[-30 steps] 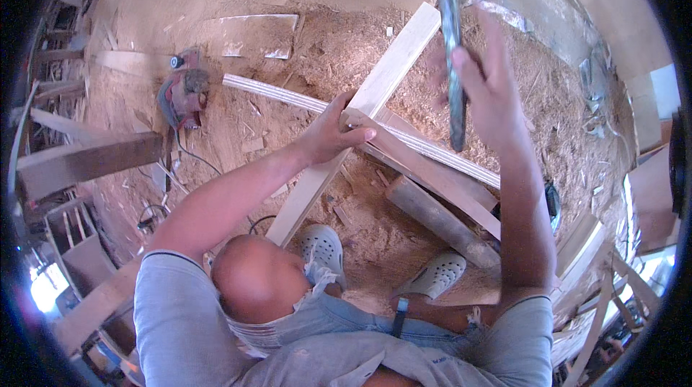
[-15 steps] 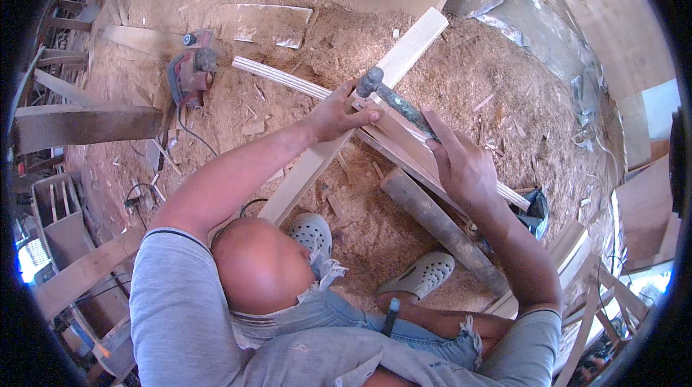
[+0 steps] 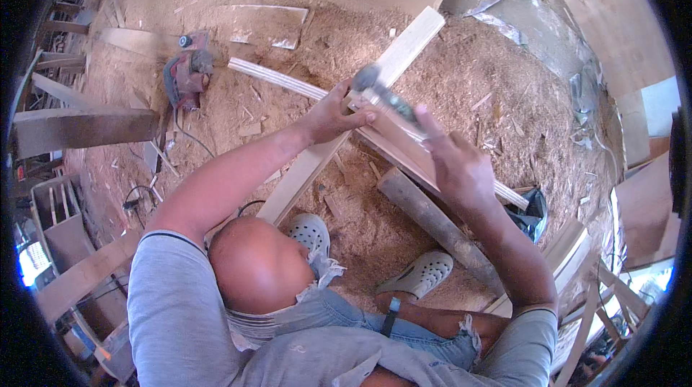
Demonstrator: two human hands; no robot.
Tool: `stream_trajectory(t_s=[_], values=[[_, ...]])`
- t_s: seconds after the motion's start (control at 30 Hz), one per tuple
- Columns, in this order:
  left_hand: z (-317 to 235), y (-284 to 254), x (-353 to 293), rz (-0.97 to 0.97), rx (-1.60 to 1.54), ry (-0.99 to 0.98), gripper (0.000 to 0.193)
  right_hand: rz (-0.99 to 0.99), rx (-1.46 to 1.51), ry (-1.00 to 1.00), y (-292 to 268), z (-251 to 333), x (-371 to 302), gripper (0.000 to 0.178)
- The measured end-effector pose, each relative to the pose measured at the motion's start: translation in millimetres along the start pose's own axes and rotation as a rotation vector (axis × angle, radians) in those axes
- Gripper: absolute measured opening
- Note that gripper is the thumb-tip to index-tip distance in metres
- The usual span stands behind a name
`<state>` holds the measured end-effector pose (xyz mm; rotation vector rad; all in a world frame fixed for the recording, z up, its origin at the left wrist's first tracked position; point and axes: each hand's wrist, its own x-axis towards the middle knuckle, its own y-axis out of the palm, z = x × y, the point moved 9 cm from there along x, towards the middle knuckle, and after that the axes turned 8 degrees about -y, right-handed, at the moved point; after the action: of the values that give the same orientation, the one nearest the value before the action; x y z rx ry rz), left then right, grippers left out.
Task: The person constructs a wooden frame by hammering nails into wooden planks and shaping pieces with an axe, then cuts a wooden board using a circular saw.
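At the far left, dark timber offcuts (image 3: 86, 127) lie on the sawdust-covered floor (image 3: 461, 77). Just right of them rests a red power tool (image 3: 185, 77), its cord trailing toward you across the sawdust.

Your left hand (image 3: 333, 114) is closed down on the work: fingers pressed against the point where a thin grooved moulding strip (image 3: 274, 78) crosses a pale wooden plank (image 3: 404, 48). The plank runs diagonally from the upper right toward your feet; the strip runs from beside the power tool, across the plank, down to the right. Whether the fingers pinch a nail there cannot be told.

Your right hand (image 3: 454, 167) is wrapped shut around the handle of a hammer (image 3: 382, 95). The hammer head sits at the crossing of strip and plank, just beside your left fingertips; the tool is blurred.

Below the strip, a dark round post (image 3: 432, 221) lies on the floor at an angle. Your two pale perforated clogs (image 3: 422, 271) stand in the sawdust near it, one touching the plank's lower end.

To the right, a dark bag (image 3: 533, 214) lies at the strip's end, with stacked pale boards (image 3: 569, 250) beyond.
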<state>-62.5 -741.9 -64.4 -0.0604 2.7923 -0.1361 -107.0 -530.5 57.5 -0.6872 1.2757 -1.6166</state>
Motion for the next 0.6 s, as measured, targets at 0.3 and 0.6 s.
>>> stream_trajectory(t_s=[0.3,0.6], values=[[33.4,-1.7,-4.9,0.060,-0.106,-0.196,0.110,-0.036,-0.044,0.025,-3.5,-0.5,3.7,0.073],[18.6,-2.5,-5.1,0.028,-0.062,-0.220,0.100,-0.606,0.233,-0.186,-49.0,9.2,-11.6,0.071]])
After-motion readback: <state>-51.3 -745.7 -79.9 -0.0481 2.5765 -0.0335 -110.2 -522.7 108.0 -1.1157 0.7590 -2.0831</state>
